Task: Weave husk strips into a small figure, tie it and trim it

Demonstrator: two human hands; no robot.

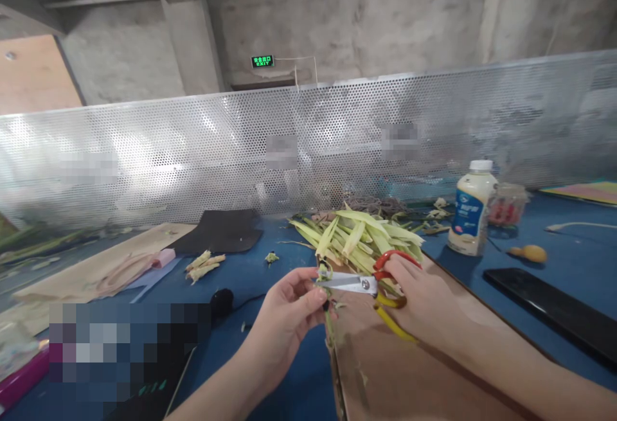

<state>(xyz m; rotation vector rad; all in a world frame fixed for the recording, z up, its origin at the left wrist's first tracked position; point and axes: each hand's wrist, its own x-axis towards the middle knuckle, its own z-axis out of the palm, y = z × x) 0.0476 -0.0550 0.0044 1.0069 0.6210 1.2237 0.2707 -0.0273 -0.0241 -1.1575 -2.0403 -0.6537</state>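
Note:
My right hand point(429, 295) grips scissors point(365, 284) with one red and one yellow handle. Their blades point left and meet a small pale green husk bundle point(324, 272) with dark bindings. Between the thumb and fingers of my left hand point(294, 305), that bundle is held upright near the cardboard's left edge; the blade tips are partly hidden by it. A strip of husk hangs below the fingers. Just beyond both hands, a pile of pale green husk strips point(357, 234) lies on the brown cardboard point(395, 363).
On the blue table stand a white-capped bottle point(468, 212) and a clear tub point(507, 206). A black phone point(554, 308) lies at right, near a small gourd-shaped object point(527, 254). Black sheet point(219, 231), husk scraps point(205, 267) and a dark ball point(222, 302) are left. Perforated metal panel point(216, 151) behind.

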